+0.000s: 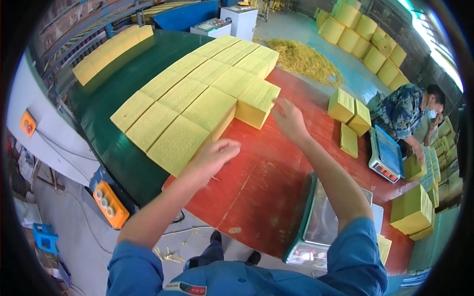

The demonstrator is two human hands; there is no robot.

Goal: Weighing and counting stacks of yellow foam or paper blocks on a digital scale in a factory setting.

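Observation:
Stacks of yellow paper sheets stand in tight rows from the green belt onto the red table. One paper block juts out from the rows at the right, its front side showing. My left hand hovers over the red surface just in front of the nearest stacks, fingers loosely bent with nothing in them. Close to the right side of the jutting block is my right hand, its fingers and thumb apart. Whether its fingertips touch the block, I cannot tell.
A scale sits under my right forearm. Across the red table, a person handles paper near a second scale. More paper blocks stand at the right. An orange button box hangs near the belt's front edge.

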